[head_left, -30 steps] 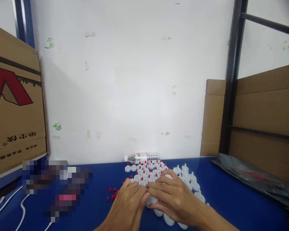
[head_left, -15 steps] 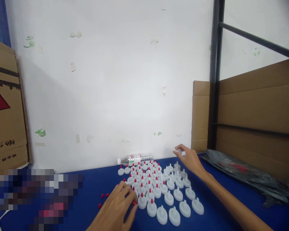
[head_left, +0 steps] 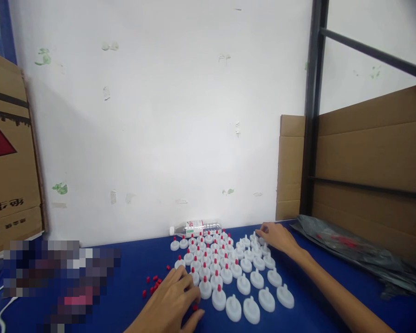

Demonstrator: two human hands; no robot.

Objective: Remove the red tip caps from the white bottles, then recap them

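White spouted bottle caps [head_left: 243, 284] stand in rows on the blue table, and many toward the left carry small red tips [head_left: 219, 288]. My left hand [head_left: 171, 296] is at the near left edge of the rows, closed with a red tip [head_left: 195, 307] between thumb and fingers. Loose red tips [head_left: 155, 278] lie just left of it. At the back right, my right hand [head_left: 277, 236] reaches down with its fingers closed around a white spouted cap, mostly hidden, among bare-spouted ones.
A clear plastic bottle [head_left: 197, 228] lies along the wall behind the caps. Grey plastic bags [head_left: 353, 249] are on the right, before cardboard [head_left: 370, 148] and a dark metal frame [head_left: 312, 138]. A cardboard box [head_left: 10, 162] stands at left, near a blurred patch.
My right hand has come down from above the table's back edge to the white caps, bringing a white cap. My left hand has shifted slightly nearer, uncovering more loose red tips.
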